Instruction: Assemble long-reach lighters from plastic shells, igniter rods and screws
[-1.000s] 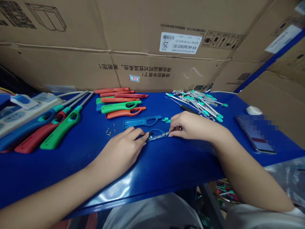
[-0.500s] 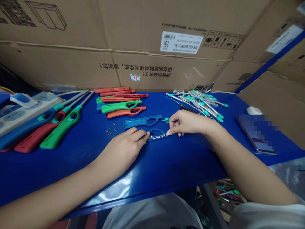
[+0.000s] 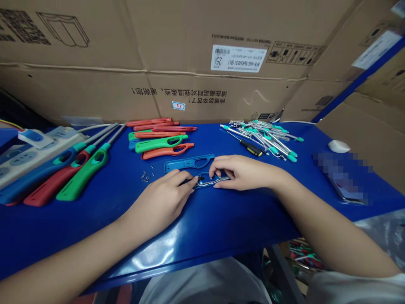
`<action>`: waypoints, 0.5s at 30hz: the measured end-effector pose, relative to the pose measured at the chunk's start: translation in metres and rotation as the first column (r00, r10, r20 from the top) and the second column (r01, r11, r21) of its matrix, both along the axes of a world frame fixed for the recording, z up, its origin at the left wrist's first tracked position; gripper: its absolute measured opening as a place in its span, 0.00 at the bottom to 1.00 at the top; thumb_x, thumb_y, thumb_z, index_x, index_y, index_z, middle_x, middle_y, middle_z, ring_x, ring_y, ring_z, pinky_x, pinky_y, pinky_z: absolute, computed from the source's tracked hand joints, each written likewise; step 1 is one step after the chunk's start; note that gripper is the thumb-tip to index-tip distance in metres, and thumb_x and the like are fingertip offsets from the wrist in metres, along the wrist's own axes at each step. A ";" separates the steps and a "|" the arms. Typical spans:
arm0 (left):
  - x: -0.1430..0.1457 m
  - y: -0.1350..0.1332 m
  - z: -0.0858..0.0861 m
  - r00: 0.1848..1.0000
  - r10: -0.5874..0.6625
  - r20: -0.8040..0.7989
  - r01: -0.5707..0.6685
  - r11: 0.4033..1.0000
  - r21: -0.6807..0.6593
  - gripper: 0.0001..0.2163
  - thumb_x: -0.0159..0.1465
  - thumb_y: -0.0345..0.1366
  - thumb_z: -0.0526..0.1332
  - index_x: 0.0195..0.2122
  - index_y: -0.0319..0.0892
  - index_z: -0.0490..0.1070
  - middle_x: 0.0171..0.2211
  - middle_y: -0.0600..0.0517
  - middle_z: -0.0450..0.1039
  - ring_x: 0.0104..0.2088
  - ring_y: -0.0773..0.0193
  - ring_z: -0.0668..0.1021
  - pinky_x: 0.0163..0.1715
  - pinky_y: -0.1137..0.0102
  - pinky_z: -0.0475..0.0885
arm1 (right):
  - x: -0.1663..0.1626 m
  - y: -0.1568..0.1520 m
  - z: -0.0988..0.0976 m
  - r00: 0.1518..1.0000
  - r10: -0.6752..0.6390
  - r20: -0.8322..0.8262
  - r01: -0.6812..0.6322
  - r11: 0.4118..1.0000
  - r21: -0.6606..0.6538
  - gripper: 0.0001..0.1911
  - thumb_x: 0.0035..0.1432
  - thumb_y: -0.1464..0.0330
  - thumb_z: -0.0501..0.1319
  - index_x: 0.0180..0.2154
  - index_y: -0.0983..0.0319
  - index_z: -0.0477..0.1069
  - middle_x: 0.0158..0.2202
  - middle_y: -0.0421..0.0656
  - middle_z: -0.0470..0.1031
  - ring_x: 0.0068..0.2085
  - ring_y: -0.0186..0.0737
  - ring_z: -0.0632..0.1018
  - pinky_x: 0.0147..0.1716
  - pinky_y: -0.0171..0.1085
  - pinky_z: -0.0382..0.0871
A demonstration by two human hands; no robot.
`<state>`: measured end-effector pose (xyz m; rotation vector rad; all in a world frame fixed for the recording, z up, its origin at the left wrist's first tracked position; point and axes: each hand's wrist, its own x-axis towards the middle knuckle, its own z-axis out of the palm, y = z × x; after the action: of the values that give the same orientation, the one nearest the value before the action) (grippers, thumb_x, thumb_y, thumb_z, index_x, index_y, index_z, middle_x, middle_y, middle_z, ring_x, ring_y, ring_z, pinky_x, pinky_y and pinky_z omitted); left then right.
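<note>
A blue lighter handle shell with metal parts [image 3: 207, 180] lies on the blue table [image 3: 221, 219] between my hands. My left hand [image 3: 164, 198] rests on the table with its fingertips pinching the shell's left end. My right hand [image 3: 236, 172] curls over the shell's right side, fingers closed on it. Just behind lies a second blue handle half [image 3: 189, 162]. Several tiny metal pins [image 3: 146, 175] are scattered to the left of it.
Finished long lighters in blue, red and green [image 3: 69, 173] lie at left beside a white power strip [image 3: 28, 147]. Coloured handle shells [image 3: 161, 137] are piled at the back, metal tubes with teal tips [image 3: 265, 137] and a screwdriver [image 3: 251, 147] at back right. A phone [image 3: 344, 175] lies right. Cardboard boxes [image 3: 190, 55] wall the back.
My right hand has slid left along the shell, from its right tip to over its middle. The small teal piece seen behind it before is no longer visible. My left hand stayed put.
</note>
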<state>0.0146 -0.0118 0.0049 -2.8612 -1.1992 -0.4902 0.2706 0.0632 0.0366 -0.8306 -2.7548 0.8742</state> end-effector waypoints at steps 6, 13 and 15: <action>0.000 0.001 0.000 0.996 0.027 0.090 -0.020 0.996 -0.083 0.14 0.73 0.32 0.56 0.57 0.38 0.72 0.48 0.44 0.75 0.48 0.51 0.76 0.49 0.54 0.77 | -0.003 -0.003 0.000 1.000 -0.001 -0.028 0.001 1.000 -0.006 0.03 0.61 0.74 0.64 0.39 0.63 0.73 0.37 0.40 0.73 0.31 0.31 0.69 0.33 0.32 0.61; -0.001 0.001 0.000 0.995 0.021 0.102 -0.004 0.988 -0.156 0.10 0.73 0.31 0.54 0.52 0.42 0.71 0.47 0.46 0.73 0.48 0.52 0.74 0.49 0.55 0.74 | -0.004 -0.002 -0.003 0.998 -0.002 -0.059 0.001 1.000 -0.022 0.03 0.62 0.74 0.62 0.39 0.62 0.73 0.37 0.41 0.74 0.34 0.33 0.71 0.35 0.33 0.62; -0.002 0.001 0.000 0.996 0.008 0.094 0.007 0.987 -0.161 0.11 0.74 0.31 0.53 0.53 0.43 0.71 0.47 0.46 0.72 0.48 0.53 0.73 0.49 0.55 0.74 | -0.005 -0.002 -0.004 0.998 0.023 -0.055 -0.024 1.000 -0.018 0.05 0.62 0.76 0.62 0.38 0.62 0.74 0.37 0.41 0.75 0.34 0.33 0.71 0.35 0.33 0.62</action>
<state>0.0130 -0.0106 0.0051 -3.0032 -1.3121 -0.5589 0.2659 0.0615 0.0331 -0.7669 -2.7188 0.9145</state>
